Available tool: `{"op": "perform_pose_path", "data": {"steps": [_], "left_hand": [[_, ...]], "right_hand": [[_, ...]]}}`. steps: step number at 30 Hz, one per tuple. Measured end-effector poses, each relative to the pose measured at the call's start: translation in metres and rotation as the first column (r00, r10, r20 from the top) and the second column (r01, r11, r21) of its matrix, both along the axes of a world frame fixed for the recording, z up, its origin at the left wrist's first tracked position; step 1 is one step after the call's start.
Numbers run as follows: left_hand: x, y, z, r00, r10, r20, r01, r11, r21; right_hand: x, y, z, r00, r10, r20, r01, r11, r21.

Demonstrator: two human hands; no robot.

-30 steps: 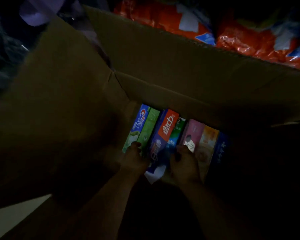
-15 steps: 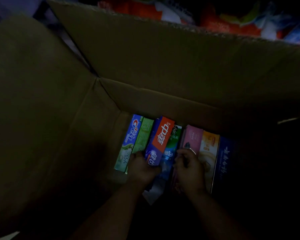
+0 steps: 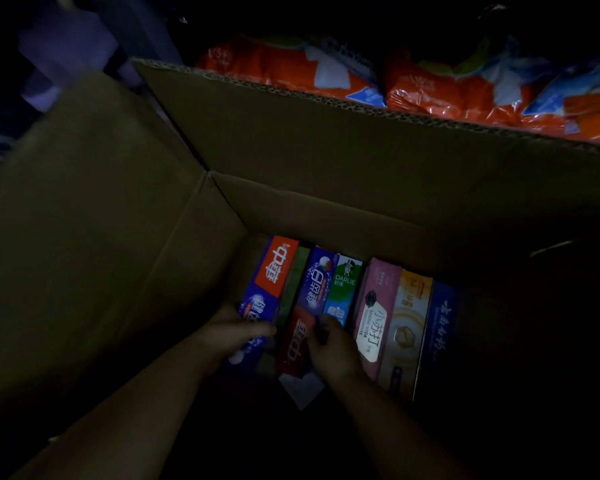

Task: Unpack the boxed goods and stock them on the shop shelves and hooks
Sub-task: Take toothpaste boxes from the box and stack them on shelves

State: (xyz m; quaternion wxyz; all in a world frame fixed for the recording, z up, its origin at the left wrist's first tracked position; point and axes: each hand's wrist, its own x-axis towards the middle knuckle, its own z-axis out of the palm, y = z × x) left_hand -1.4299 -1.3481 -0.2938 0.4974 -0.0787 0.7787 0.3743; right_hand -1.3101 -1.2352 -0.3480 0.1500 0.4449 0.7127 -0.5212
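Still unpacking: my left hand grips the red-and-blue toothpaste box, my right hand pinches the dark red box (dim carton); next, lift them clear.

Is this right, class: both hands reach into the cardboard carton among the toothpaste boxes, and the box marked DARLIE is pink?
Not quite. In the head view the DARLIE box is green; the pink box stands right of it. Both the left hand and right hand do reach into the cardboard carton.
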Motion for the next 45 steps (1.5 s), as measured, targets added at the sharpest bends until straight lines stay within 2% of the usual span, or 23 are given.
{"op": "perform_pose_path", "data": {"steps": [4,8,12,14,16,19,25,29,34,39,45], "left_hand": [[0.008,-0.021,-0.002,0.995,0.095,-0.022,-0.095,0.995,0.035],[0.018,-0.029,-0.007,0.989,0.145,-0.029,-0.142,0.987,0.078],[0.017,-0.026,-0.012,0.974,0.225,-0.007,-0.221,0.963,0.153],[0.015,-0.023,-0.016,0.964,0.267,0.016,-0.266,0.949,0.170],[0.015,-0.024,-0.022,0.962,0.273,0.013,-0.271,0.948,0.170],[0.013,-0.030,-0.027,0.959,0.282,0.011,-0.281,0.949,0.141],[0.011,-0.039,-0.037,0.950,0.300,0.088,-0.309,0.945,0.109],[0.011,-0.040,-0.036,0.949,0.276,0.150,-0.293,0.950,0.105],[0.011,-0.040,-0.035,0.949,0.272,0.159,-0.287,0.954,0.083],[0.012,-0.040,-0.037,0.942,0.306,0.137,-0.317,0.946,0.070],[0.013,-0.039,-0.038,0.947,0.300,0.118,-0.310,0.948,0.071]], "right_hand": [[0.002,-0.010,0.000,0.995,0.099,-0.027,-0.099,0.995,-0.016],[0.010,-0.014,-0.002,0.940,0.341,0.018,-0.339,0.927,0.160],[0.004,-0.011,-0.002,0.906,0.422,0.030,-0.411,0.861,0.299],[-0.009,-0.006,-0.003,0.944,0.326,0.044,-0.323,0.895,0.308],[-0.026,-0.002,-0.007,0.985,0.157,0.074,-0.171,0.945,0.280],[-0.042,-0.006,-0.015,0.992,-0.034,0.124,0.002,0.969,0.246],[-0.048,-0.019,-0.024,0.966,-0.158,0.203,0.098,0.955,0.278],[-0.048,-0.021,-0.022,0.944,-0.270,0.191,0.230,0.951,0.206],[-0.040,-0.027,-0.022,0.940,-0.261,0.220,0.215,0.953,0.213],[-0.031,-0.038,-0.023,0.971,-0.188,0.151,0.136,0.944,0.299],[-0.016,-0.051,-0.026,0.961,-0.253,0.114,0.221,0.947,0.235]]}}
